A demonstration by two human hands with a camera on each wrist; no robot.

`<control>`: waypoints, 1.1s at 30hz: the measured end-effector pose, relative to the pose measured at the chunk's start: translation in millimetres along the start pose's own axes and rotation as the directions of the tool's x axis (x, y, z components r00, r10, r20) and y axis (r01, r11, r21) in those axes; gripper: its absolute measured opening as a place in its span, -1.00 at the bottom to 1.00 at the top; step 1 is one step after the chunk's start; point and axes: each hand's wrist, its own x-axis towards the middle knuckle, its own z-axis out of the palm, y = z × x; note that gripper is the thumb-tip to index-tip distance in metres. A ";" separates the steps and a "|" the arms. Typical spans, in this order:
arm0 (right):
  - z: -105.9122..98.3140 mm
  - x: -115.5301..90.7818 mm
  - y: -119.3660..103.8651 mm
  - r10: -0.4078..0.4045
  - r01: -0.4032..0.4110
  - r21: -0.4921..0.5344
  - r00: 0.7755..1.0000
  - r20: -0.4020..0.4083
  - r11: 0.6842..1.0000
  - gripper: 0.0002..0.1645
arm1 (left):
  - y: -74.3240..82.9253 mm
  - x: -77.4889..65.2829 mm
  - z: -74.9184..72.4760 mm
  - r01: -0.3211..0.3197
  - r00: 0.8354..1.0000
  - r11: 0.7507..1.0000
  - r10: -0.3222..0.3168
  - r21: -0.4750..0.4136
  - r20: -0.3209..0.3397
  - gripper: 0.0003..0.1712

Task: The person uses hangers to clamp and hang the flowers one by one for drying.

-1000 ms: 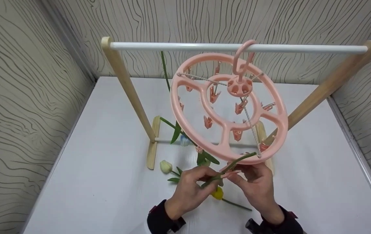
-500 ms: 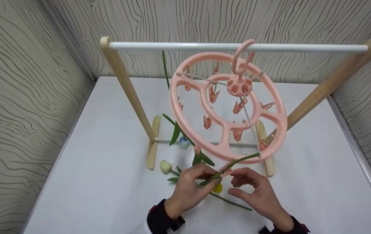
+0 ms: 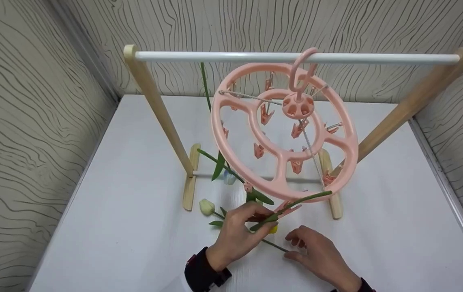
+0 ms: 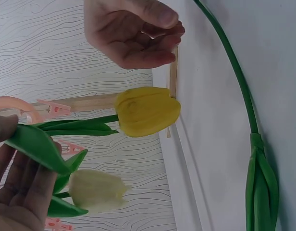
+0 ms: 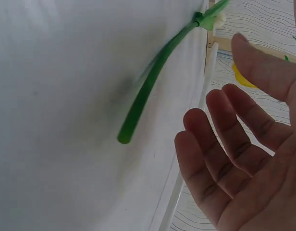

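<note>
Head camera first: my left hand (image 3: 237,233) is at 6 o'clock, thumb and fingers pinched on the yellow tulip (image 3: 273,230), its bloom peeking out at my hand's 3 o'clock. The stem runs up toward 2 o'clock, its end crossing the lower rim of the pink clip hanger (image 3: 281,166), hooked on the white rail (image 3: 199,56). A pink clip (image 3: 294,209) sits right by that stem; whether it grips, I can't tell! My right hand (image 3: 316,253) is at 5 o'clock, fingers apart, holding nothing. A white tulip (image 3: 206,207) lies on the table (image 3: 134,227) at my left hand's 10 o'clock.

Over to the left wrist: yellow bloom dead centre, my left fingers at 8 o'clock round its leafy end, a cream tulip (image 4: 97,190) at 7, my right hand well apart at 12.

Right wrist: thumb and fingers spread at 4 o'clock, a loose green stem (image 5: 145,89) resting beyond them, and a sliver of yellow at 2.
</note>
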 end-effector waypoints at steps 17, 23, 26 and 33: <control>16.8 5.4 -0.1 0.018 -0.006 -0.167 0.997 0.070 0.986 -0.72 | -5.2 -6.3 -3.7 0.049 0.999 0.998 -0.049 -0.033 0.007 -0.79; 19.2 7.7 -0.7 0.021 -0.008 -0.174 0.997 0.076 0.985 -0.80 | -7.9 -8.5 -6.6 0.001 1.000 1.000 -0.001 -0.003 -0.012 -0.80; 19.6 8.2 -0.9 0.023 -0.007 -0.164 0.995 0.098 0.986 -0.83 | -9.9 -10.6 -10.1 0.008 1.000 1.000 -0.008 0.024 -0.001 -0.81; 16.2 6.5 -1.7 0.010 0.020 -0.226 0.991 0.133 0.974 -0.87 | -19.0 -17.3 -23.5 0.048 0.994 0.991 -0.059 0.122 0.089 -0.78</control>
